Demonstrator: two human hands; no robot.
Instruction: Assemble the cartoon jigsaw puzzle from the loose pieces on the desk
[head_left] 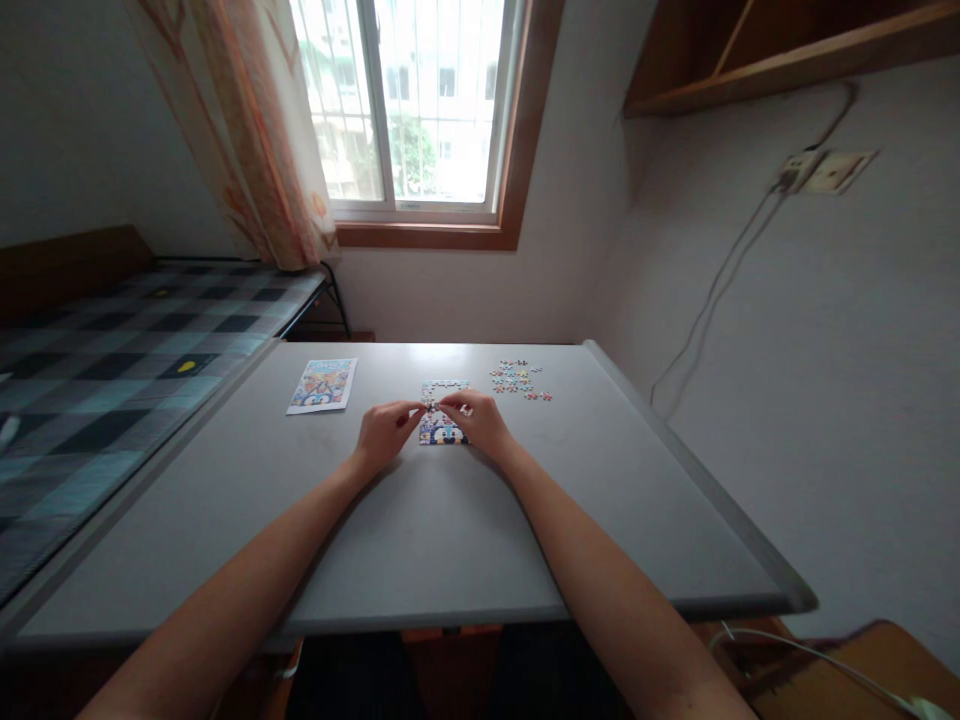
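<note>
A partly assembled jigsaw puzzle lies on the grey table in front of me. My left hand rests at its left edge, fingers pinched toward the middle. My right hand lies over its right side, fingertips pinched against the left hand's. A small puzzle piece sits between the fingertips of both hands. Loose puzzle pieces are scattered to the right, beyond my right hand. A printed picture card lies flat to the left.
A bed with a checked cover adjoins the table's left edge. A window with a curtain is behind the table. The wall at right carries a socket and cable. A wooden shelf hangs above.
</note>
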